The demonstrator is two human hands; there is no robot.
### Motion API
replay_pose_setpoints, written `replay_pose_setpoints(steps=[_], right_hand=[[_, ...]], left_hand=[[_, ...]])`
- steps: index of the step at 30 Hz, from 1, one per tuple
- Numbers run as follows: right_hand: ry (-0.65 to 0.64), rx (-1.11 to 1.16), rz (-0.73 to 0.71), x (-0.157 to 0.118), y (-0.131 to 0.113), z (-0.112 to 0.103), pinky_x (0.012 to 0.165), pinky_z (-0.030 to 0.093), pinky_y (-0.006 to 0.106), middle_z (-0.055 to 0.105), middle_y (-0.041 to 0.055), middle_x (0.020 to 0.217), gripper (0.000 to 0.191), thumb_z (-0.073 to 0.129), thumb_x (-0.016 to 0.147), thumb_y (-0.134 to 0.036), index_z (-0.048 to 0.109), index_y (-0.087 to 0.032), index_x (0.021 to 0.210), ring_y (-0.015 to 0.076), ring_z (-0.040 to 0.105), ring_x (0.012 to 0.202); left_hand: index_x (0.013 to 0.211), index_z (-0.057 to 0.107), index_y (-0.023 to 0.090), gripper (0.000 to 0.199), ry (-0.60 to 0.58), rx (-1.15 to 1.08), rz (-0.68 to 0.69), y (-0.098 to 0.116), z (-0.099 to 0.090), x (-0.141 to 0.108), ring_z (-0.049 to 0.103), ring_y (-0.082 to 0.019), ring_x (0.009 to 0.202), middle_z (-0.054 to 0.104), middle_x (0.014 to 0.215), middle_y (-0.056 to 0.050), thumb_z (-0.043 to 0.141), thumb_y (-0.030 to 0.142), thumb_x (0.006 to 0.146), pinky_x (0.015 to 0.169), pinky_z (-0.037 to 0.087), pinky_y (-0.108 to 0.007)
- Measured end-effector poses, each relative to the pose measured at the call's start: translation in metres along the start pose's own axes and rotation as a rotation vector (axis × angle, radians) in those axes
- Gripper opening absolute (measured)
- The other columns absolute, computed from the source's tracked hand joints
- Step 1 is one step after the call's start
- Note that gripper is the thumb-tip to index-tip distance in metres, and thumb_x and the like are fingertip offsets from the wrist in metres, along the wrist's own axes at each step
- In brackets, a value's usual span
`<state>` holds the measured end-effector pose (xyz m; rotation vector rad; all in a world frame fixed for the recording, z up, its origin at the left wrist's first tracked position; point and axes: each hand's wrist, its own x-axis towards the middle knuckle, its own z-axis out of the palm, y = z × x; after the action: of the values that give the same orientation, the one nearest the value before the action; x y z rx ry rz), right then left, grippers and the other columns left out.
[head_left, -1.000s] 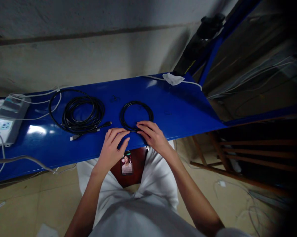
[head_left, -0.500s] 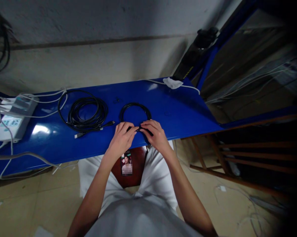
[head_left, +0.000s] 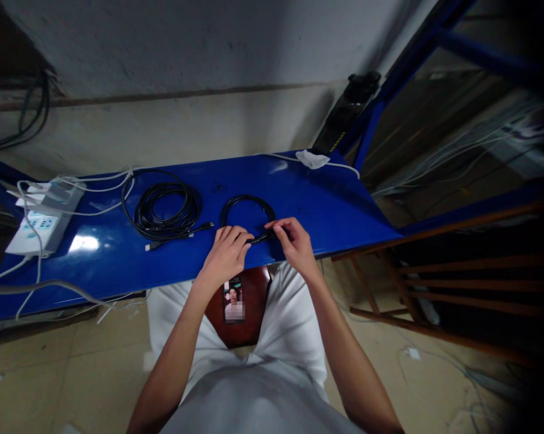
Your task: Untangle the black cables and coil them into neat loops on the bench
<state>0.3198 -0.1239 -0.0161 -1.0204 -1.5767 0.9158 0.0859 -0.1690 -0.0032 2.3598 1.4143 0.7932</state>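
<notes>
A small coil of black cable [head_left: 247, 197] lies on the blue table near its front edge, forming a ring. My left hand [head_left: 228, 248] is closed on the near left part of this ring, its fingers bent over the cable. At the ring's right side, my right hand [head_left: 295, 242] has thumb and forefinger drawn together on the black cable; its other fingers are curled and partly hidden. Left of my hands rests a larger, looser coil of black cable [head_left: 165, 208], with its plug ends pointing toward me.
A white power strip [head_left: 39, 232] with grey and white cords occupies the table's left end. At the back right stand a dark bottle [head_left: 344, 117] and a crumpled white tissue [head_left: 311, 159]. A phone [head_left: 234, 301] lies on the brown stool between my legs. Wooden slats [head_left: 470, 283] are at right.
My right hand has moved slightly right, away from my left hand, uncovering the near part of the ring. My left hand stays on the cable. The view has shifted a little.
</notes>
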Motion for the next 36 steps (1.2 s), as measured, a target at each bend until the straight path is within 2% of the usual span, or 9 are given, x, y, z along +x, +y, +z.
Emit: replay_pose_setpoints(steps=[4, 7, 10, 12, 14, 19, 23, 31, 36], right_hand=[[0.19, 0.136, 0.058, 0.003, 0.011, -0.003, 0.109, 0.061, 0.049, 0.084, 0.0118, 0.118, 0.036, 0.062, 0.113, -0.061, 0.055, -0.026, 0.107, 0.0261, 0.08, 0.114], [0.234, 0.141, 0.088, 0.005, 0.016, -0.003, 0.105, 0.063, 0.048, 0.083, 0.0099, 0.108, 0.042, 0.065, 0.109, -0.067, 0.055, -0.027, 0.105, 0.0256, 0.081, 0.106], [0.231, 0.13, 0.093, 0.005, 0.017, -0.003, 0.092, 0.064, 0.041, 0.078, 0.0044, 0.094, 0.042, 0.07, 0.107, -0.066, 0.058, -0.026, 0.104, 0.022, 0.078, 0.09], [0.235, 0.14, 0.082, 0.005, 0.016, -0.003, 0.083, 0.062, 0.037, 0.074, 0.001, 0.086, 0.04, 0.073, 0.106, -0.063, 0.059, -0.025, 0.103, 0.0193, 0.074, 0.08], [0.237, 0.141, 0.086, 0.005, 0.014, -0.004, 0.079, 0.06, 0.035, 0.071, -0.0005, 0.082, 0.039, 0.073, 0.106, -0.061, 0.059, -0.025, 0.103, 0.0183, 0.071, 0.076], [0.22, 0.069, 0.135, 0.003, 0.012, -0.004, 0.072, 0.057, 0.034, 0.07, 0.0002, 0.081, 0.038, 0.072, 0.107, -0.061, 0.06, -0.025, 0.105, 0.0188, 0.069, 0.073], [0.19, -0.05, 0.132, 0.0, 0.009, 0.0, 0.069, 0.054, 0.033, 0.071, 0.0009, 0.083, 0.031, 0.07, 0.109, -0.055, 0.063, -0.025, 0.107, 0.0194, 0.069, 0.074], [0.031, -0.635, -0.188, -0.006, 0.007, 0.019, 0.083, 0.051, 0.044, 0.075, 0.0081, 0.096, 0.013, 0.056, 0.117, -0.031, 0.065, -0.024, 0.111, 0.0272, 0.07, 0.089], [0.043, -0.69, -0.219, -0.004, 0.01, 0.02, 0.084, 0.049, 0.043, 0.075, 0.008, 0.098, 0.012, 0.056, 0.117, -0.029, 0.066, -0.024, 0.114, 0.0272, 0.069, 0.092]], left_hand=[[0.134, 0.072, 0.023, 0.024, 0.109, -0.062, -0.026, -0.007, -0.006, 0.014, 0.063, -0.029, 0.125, 0.072, 0.131, -0.01, 0.063, 0.028, 0.113, 0.111, 0.047, -0.048], [0.146, 0.068, 0.023, 0.034, 0.169, -0.013, -0.024, -0.026, -0.015, 0.047, 0.059, -0.032, 0.136, 0.07, 0.143, -0.012, 0.062, 0.032, 0.114, 0.117, 0.045, -0.051], [0.161, 0.059, 0.024, 0.05, 0.041, 0.071, 0.025, -0.054, -0.019, 0.088, 0.056, -0.035, 0.143, 0.061, 0.158, -0.015, 0.064, 0.03, 0.111, 0.121, 0.045, -0.055], [0.154, 0.067, 0.021, 0.045, -0.072, 0.067, 0.089, -0.071, -0.018, 0.11, 0.062, -0.033, 0.135, 0.066, 0.148, -0.015, 0.065, 0.025, 0.109, 0.123, 0.046, -0.054], [0.143, 0.074, 0.017, 0.036, -0.093, 0.02, 0.129, -0.084, -0.014, 0.122, 0.067, -0.03, 0.127, 0.072, 0.135, -0.014, 0.062, 0.019, 0.11, 0.121, 0.049, -0.051], [0.121, 0.081, 0.019, 0.025, 0.037, -0.138, 0.083, -0.095, -0.007, 0.119, 0.073, -0.027, 0.113, 0.079, 0.118, -0.011, 0.058, 0.019, 0.112, 0.11, 0.056, -0.045], [0.118, 0.078, 0.02, 0.023, 0.047, -0.129, 0.041, -0.089, -0.011, 0.111, 0.074, -0.027, 0.111, 0.078, 0.117, -0.011, 0.056, 0.021, 0.113, 0.105, 0.057, -0.042], [0.114, 0.066, 0.021, 0.013, 0.148, -0.15, -0.082, -0.078, -0.009, 0.111, 0.073, -0.025, 0.098, 0.076, 0.107, -0.009, 0.053, 0.018, 0.112, 0.094, 0.056, -0.037], [0.111, 0.069, 0.02, 0.01, 0.218, -0.357, -0.159, -0.08, -0.008, 0.114, 0.075, -0.019, 0.089, 0.079, 0.104, -0.006, 0.059, 0.02, 0.11, 0.09, 0.057, -0.033]])
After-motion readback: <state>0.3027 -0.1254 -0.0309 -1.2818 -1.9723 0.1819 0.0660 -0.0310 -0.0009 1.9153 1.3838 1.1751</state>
